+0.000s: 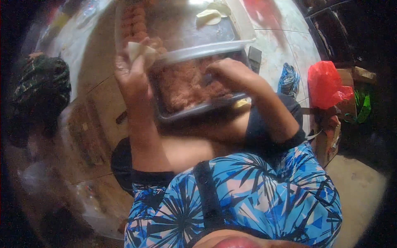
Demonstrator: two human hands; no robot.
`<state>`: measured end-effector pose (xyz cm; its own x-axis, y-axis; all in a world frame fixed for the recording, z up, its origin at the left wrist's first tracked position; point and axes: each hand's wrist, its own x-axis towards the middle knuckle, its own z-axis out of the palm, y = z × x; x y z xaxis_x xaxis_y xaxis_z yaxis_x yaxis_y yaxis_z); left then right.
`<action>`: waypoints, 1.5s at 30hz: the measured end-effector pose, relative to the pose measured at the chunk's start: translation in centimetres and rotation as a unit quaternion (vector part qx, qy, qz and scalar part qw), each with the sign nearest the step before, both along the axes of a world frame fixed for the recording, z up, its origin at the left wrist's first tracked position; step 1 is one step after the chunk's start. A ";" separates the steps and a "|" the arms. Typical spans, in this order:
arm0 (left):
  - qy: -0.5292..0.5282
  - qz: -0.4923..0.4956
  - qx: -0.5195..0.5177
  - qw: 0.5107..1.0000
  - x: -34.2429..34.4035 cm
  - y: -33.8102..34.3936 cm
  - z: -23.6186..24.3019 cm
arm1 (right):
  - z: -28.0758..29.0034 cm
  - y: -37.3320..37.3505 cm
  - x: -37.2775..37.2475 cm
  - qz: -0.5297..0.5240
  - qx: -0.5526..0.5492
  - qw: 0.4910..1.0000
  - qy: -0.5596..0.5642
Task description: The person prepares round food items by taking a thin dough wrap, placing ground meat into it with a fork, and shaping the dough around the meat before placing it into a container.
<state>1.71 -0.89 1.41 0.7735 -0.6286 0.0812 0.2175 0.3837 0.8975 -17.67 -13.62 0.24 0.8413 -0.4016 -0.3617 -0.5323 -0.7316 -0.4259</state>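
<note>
My left hand point(131, 76) is closed on a thin pale wrapper point(139, 50), raised beside the left end of a tray's rim. In front of me stands a dark rectangular tray point(165, 118) with reddish-brown minced filling point(180, 84) heaped in it. My right hand point(233, 74) reaches over this filling from the right, its fingers curled down at the surface. What those fingertips hold is hidden. Behind sits a larger pale tray point(215, 45). Along its left side run rows of reddish-brown pieces point(134, 25), and a few pale wrappers point(209, 16) lie toward its far right.
A pale yellowish scrap point(242, 102) lies by the dark tray's near right corner. On the right are a blue patterned bundle point(288, 78), a red plastic bag point(324, 84) and cardboard boxes point(331, 140). Dark patterned cloth point(43, 82) is at the left. Tiles cover the floor.
</note>
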 end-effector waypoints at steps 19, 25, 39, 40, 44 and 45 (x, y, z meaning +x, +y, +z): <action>-0.412 0.070 0.117 0.901 -0.2 1.0 -0.1 | -9.8 -2.8 3.1 0.072 -0.092 0.990 0.078; -0.081 0.003 0.014 0.997 2.0 0.7 -2.3 | -6.2 -2.3 -1.2 0.082 -0.086 0.992 -0.049; 0.098 0.024 0.023 0.995 3.6 3.1 0.2 | -1.7 0.8 2.1 0.100 -0.051 0.991 -0.079; 0.101 0.021 0.021 0.994 3.3 2.9 -0.1 | -3.1 -0.2 0.8 0.111 -0.132 0.972 -0.163; -0.002 0.056 0.032 0.998 2.6 2.8 -0.1 | -3.1 0.3 2.5 0.087 -0.140 0.984 0.061; -0.010 0.077 0.024 0.997 2.3 2.7 -0.2 | -3.0 0.9 2.6 0.087 -0.142 0.984 0.063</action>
<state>4.05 1.83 1.25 0.8593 -0.5066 0.0704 0.1418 0.3682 0.9189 -15.03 -12.73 -2.75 0.8624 -0.3546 -0.3613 -0.4233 -0.8966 -0.1303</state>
